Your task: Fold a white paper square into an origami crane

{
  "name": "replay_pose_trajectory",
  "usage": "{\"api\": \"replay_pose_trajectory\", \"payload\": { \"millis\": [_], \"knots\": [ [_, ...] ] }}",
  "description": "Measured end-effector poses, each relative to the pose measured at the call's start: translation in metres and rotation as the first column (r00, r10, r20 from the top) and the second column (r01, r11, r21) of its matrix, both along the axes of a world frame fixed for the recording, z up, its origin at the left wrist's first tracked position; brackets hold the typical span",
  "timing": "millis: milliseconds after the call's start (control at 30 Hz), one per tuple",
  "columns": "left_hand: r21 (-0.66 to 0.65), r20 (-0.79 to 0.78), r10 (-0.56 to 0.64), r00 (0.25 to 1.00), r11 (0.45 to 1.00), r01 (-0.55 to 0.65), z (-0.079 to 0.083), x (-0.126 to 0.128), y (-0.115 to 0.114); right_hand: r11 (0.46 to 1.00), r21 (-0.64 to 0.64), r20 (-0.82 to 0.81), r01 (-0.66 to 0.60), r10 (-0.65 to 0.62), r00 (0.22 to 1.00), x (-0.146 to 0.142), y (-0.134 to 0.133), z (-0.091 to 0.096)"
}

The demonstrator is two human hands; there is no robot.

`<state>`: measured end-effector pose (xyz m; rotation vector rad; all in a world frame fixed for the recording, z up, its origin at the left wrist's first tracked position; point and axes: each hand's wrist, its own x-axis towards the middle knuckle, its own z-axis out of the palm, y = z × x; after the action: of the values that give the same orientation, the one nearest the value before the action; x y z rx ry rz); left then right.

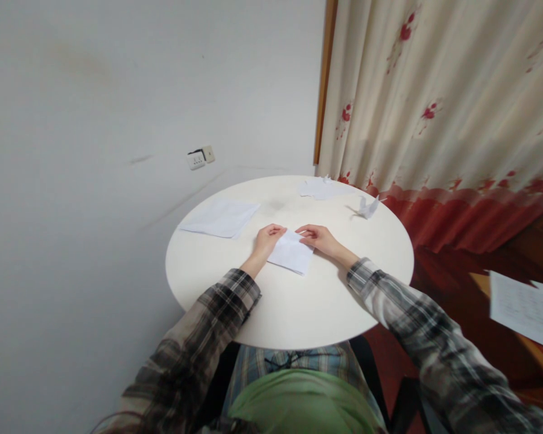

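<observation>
A small folded sheet of white paper (292, 253) lies on the round white table (294, 313) in front of me. My left hand (268, 239) is closed on its far left edge, thumb and fingers together near the corner. On the opposite side, my right hand (320, 237) grips the far right edge, with its fingertips on top of the sheet. The paper's lower corner points toward me, and its layers show slightly along the near edge. My fingers partly cover the far edge.
A stack of white paper (221, 217) lies at the table's left. At the back are a loose sheet (321, 188) and a folded paper crane (367, 208). A wall with a socket (196, 160) stands left, a curtain (434, 120) right. Written papers (525, 307) lie lower right.
</observation>
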<state>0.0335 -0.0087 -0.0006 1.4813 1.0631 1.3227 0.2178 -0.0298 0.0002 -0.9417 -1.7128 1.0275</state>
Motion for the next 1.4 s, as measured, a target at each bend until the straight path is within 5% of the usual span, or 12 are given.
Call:
{"api": "replay_pose_trajectory", "payload": {
  "millis": [800,1133,1400],
  "knots": [
    [-0.016,0.02,-0.069,0.997,0.997,0.069,0.0061,0.0019,-0.0042,0.999,-0.033,0.066,0.004,-0.002,0.998,0.0001,0.0022,-0.004],
    [-0.144,-0.019,-0.193,0.981,0.971,0.189,0.0035,0.0035,-0.0071,0.985,0.025,0.016,0.17,-0.17,0.985,-0.001,0.0021,0.0002],
    [-0.158,-0.011,-0.163,0.987,0.975,0.159,0.0003,0.0032,-0.0033,0.989,0.03,-0.009,0.148,-0.148,0.989,-0.001,0.0018,-0.0002]
  ]
}}
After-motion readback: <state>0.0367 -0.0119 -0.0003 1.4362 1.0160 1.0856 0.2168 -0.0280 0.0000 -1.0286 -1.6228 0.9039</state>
